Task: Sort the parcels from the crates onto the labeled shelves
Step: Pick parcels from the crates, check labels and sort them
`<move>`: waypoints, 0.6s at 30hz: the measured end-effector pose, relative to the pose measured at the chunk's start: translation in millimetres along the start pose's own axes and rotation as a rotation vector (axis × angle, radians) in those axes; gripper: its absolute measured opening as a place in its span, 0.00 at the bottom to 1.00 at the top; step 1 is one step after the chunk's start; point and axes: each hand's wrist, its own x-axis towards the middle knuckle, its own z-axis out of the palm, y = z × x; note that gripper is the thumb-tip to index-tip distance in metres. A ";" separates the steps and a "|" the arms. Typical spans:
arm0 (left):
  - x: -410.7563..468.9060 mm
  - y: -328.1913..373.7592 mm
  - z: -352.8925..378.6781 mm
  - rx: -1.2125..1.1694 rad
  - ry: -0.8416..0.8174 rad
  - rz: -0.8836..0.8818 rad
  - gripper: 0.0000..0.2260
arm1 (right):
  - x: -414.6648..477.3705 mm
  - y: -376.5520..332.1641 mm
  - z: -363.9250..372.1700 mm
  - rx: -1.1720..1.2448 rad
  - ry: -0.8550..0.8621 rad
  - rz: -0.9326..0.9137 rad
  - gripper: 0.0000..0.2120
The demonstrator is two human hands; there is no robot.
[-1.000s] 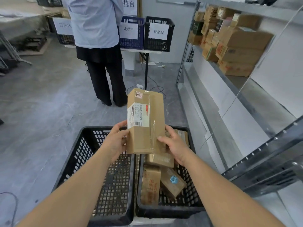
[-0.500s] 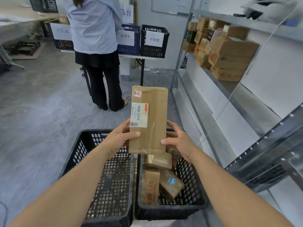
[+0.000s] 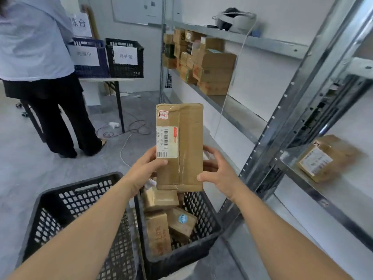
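Note:
A tall brown cardboard parcel (image 3: 187, 146) with a white barcode label stands upright in both my hands above the crates. My left hand (image 3: 144, 170) grips its lower left edge, thumb over the label. My right hand (image 3: 219, 171) holds its lower right edge with fingers curled behind. Below it, the right black crate (image 3: 203, 237) holds several brown parcels (image 3: 159, 199). The left black crate (image 3: 60, 207) shows no parcels. A metal shelf rack (image 3: 282, 126) stands to my right, with one parcel (image 3: 325, 158) on the near shelf.
A stack of boxes (image 3: 203, 65) fills the far shelf. A person (image 3: 40, 77) stands at a table with a blue crate (image 3: 88, 57) and a black crate (image 3: 125, 57), both labelled. Cables (image 3: 125, 128) lie on the grey floor.
The parcel has risen and moved to the right, toward the shelf rack. My view has turned right, and both hands keep their hold.

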 end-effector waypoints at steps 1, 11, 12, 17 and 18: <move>3.4 2.6 7.9 0.013 -0.019 0.023 0.19 | -7.3 -2.6 -10.3 -0.002 0.033 0.004 0.37; 47.3 60.4 106.1 0.310 -0.084 0.260 0.24 | -79.4 -32.8 -124.3 -0.099 0.384 -0.074 0.37; 50.2 68.8 120.7 0.338 -0.088 0.288 0.25 | -87.1 -36.6 -135.6 -0.114 0.419 -0.076 0.37; 58.9 109.9 193.3 0.514 -0.115 0.441 0.27 | -124.9 -53.4 -192.8 -0.177 0.565 -0.083 0.39; 61.6 117.3 206.9 0.542 -0.121 0.475 0.27 | -132.4 -57.1 -203.7 -0.188 0.589 -0.088 0.40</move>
